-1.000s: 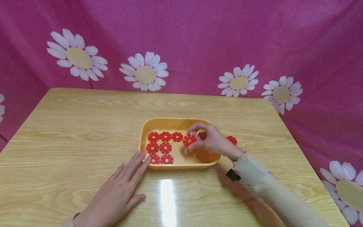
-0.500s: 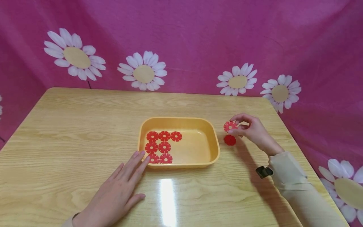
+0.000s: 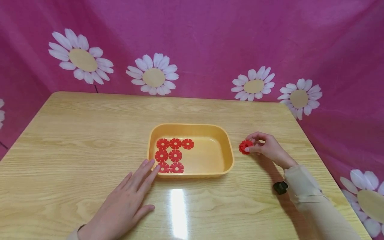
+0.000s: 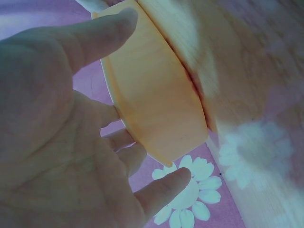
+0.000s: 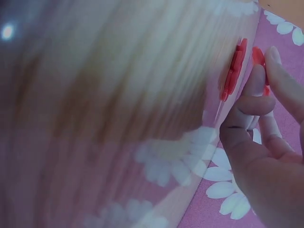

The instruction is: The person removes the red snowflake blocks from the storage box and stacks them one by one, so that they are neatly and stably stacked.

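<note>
My right hand [image 3: 271, 150] pinches a red notched disc, a snowflake building piece [image 5: 258, 55], between thumb and fingers, tilted. Close beside it in the right wrist view lies a small stack of red discs [image 5: 235, 69] on the table; in the head view the held piece overlaps that stack. My left hand [image 3: 126, 196] lies with fingers straight, its fingertips at the near left corner of a yellow-orange plastic tray [image 3: 193, 175]. Inside the tray, several red discs [image 3: 175, 155] lie flat in rows at the left side; some at the near left are partly hidden by my fingertips.
The wooden table [image 3: 90, 126] extends around the tray. A pink cloth [image 3: 198, 43] printed with white daisies hangs behind its far edge. Glare [image 3: 179, 210] shows on the tabletop in front of the tray. A black strap end [image 3: 280, 187] hangs at my right sleeve.
My right hand has carried the red disc from over the tray rightward out to the stack, then lowered it close there. My left hand has stayed at the tray's corner.
</note>
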The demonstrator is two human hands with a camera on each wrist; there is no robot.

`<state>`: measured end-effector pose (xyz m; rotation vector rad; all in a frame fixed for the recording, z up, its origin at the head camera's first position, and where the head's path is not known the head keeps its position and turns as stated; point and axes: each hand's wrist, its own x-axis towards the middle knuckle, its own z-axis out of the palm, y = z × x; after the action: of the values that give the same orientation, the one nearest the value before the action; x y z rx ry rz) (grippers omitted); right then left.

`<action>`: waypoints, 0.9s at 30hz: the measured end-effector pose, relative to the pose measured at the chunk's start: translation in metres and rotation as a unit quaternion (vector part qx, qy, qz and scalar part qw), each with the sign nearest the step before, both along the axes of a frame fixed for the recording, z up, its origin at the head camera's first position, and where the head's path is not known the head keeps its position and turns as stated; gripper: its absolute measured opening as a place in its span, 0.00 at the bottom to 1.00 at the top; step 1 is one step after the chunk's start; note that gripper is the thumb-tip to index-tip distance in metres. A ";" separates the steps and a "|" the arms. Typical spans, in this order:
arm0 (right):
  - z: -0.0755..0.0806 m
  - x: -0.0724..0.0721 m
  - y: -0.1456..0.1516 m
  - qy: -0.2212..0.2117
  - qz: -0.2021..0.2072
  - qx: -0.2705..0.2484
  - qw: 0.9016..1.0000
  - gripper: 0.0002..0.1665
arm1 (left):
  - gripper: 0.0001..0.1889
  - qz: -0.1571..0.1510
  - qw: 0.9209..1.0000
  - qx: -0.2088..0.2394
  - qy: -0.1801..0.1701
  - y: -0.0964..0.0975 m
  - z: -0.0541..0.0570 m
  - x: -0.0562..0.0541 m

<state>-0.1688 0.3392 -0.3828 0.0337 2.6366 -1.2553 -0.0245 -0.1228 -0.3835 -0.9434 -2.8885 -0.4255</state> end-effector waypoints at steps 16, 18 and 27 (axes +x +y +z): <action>-0.002 0.002 0.000 0.010 0.003 0.018 1.000 0.28 | 0.49 -0.001 1.000 0.001 0.010 0.000 0.000 0.000; -0.001 0.003 0.000 0.015 0.005 0.018 1.000 0.27 | 0.49 -0.003 1.000 0.003 0.010 0.000 0.000 0.000; 0.016 0.006 -0.004 0.035 0.014 0.019 0.999 0.25 | 0.49 -0.006 1.000 0.009 0.021 0.000 0.000 0.000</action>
<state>-0.1627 0.3350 -0.3672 -0.0420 2.7099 -1.2189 -0.0243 -0.1230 -0.3837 -0.9552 -2.8387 -0.4273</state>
